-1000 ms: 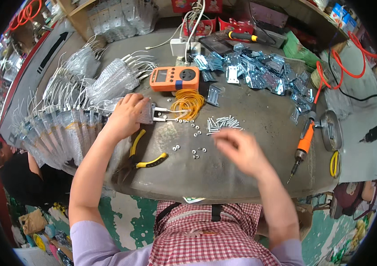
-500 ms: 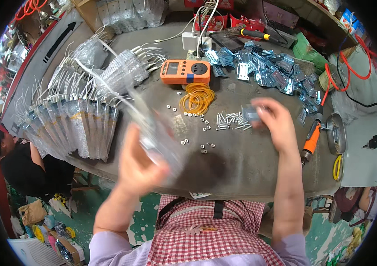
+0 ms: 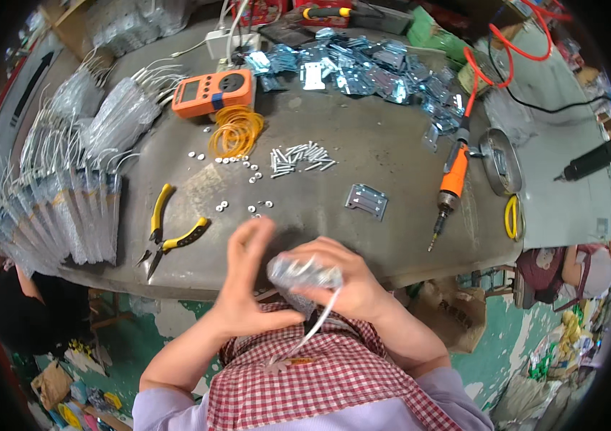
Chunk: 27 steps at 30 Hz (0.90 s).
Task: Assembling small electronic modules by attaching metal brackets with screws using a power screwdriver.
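Close to my apron, my right hand [image 3: 352, 280] grips a bubble-wrapped part [image 3: 302, 273] with a white cable [image 3: 325, 316] hanging from it. What lies inside the wrap cannot be made out. My left hand [image 3: 246, 287] is beside the wrapped part, thumb and fingers spread apart, holding nothing. Beyond my right hand a metal bracket plate [image 3: 366, 201] lies flat on the table. Yellow-handled pliers [image 3: 169, 233] rest with jaws apart to the left. Silver screws [image 3: 298, 158] lie in a small heap, with several white washers [image 3: 252, 169] scattered nearby.
Wrapped parts with cables [image 3: 68, 215] line the left side. An orange meter [image 3: 212, 93] and yellow rubber bands [image 3: 236, 131] lie farther back. Behind is a pile of metal brackets [image 3: 370, 72]. An orange electric screwdriver [image 3: 453, 172] and a metal tray [image 3: 499, 161] stand right.
The wrapped part has passed from my left hand to my right and come nearer my body. The bracket plate from my right hand now lies on the table. The pliers have come into view.
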{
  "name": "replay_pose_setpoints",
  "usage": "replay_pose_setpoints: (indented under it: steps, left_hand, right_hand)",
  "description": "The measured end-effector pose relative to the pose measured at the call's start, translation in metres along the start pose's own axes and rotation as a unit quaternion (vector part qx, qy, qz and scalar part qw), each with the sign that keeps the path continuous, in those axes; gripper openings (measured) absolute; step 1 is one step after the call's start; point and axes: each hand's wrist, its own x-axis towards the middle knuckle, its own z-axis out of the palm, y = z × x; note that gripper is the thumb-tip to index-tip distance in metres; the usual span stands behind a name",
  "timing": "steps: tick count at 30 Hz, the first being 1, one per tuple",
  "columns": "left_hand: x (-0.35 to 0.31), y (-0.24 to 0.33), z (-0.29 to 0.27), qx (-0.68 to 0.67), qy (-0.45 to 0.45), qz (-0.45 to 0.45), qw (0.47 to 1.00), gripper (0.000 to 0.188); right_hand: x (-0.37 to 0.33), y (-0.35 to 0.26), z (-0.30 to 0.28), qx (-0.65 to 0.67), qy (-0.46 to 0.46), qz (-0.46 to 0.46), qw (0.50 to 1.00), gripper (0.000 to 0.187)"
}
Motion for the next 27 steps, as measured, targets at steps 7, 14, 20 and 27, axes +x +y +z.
replay_pose_setpoints:
  steps: [7, 14, 20, 27]
  left_hand:
    - [0.013, -0.003, 0.0, -0.342, -0.059, -0.092, 0.933, 0.054]
    - [-0.012, 0.012, 0.009, -0.613, -0.068, -0.396, 0.68, 0.052]
    - [-0.031, 0.013, 0.018, -0.597, -0.029, -0.434, 0.674, 0.052]
    - [-0.043, 0.017, 0.018, -0.576, -0.03, -0.341, 0.742, 0.071]
  right_hand:
    - [0.01, -0.009, -0.035, -0.173, 0.074, 0.093, 0.978, 0.027]
    - [-0.015, 0.027, -0.063, -0.223, 0.179, 0.232, 0.93, 0.013]
    - [-0.02, 0.008, -0.025, -0.366, 0.225, 0.022, 0.903, 0.013]
    - [-0.042, -0.02, 0.022, -0.114, -0.103, 0.142, 0.978, 0.02]
